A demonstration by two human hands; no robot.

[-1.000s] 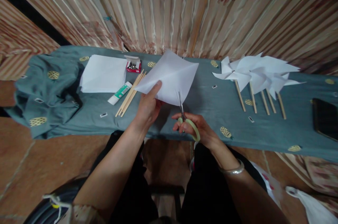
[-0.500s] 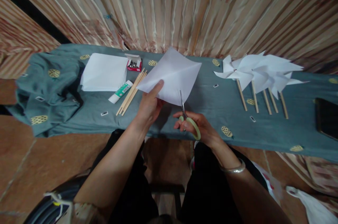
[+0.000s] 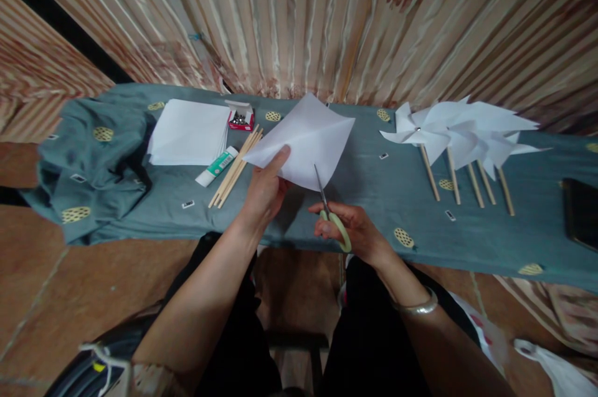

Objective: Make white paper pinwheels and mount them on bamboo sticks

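A square sheet of white paper (image 3: 311, 135) with crease lines is held up over the table, one corner pointing away from me. My left hand (image 3: 268, 188) pinches its near left edge, thumb on top and the fingers hidden underneath. In my right hand (image 3: 352, 229) are scissors (image 3: 337, 225) with pale green handles, my fingers through the loops. Their blades lie over the near corner of the sheet, pointing toward its middle. The blades look nearly closed; whether the paper is cut along them I cannot tell.
Left of the sheet lie wooden sticks (image 3: 235, 166), a glue stick (image 3: 217, 166), a red box of metal pins (image 3: 241, 118) and a stack of white paper (image 3: 189, 133). Several paper pinwheels (image 3: 460, 129) on sticks lie to the right, with a dark phone (image 3: 580, 210) beyond. Green cloth (image 3: 369, 197) covers the table.
The scissor blades have come closer together and point a little further left over the sheet. My left hand keeps its hold on the paper. The whole view has shifted slightly.
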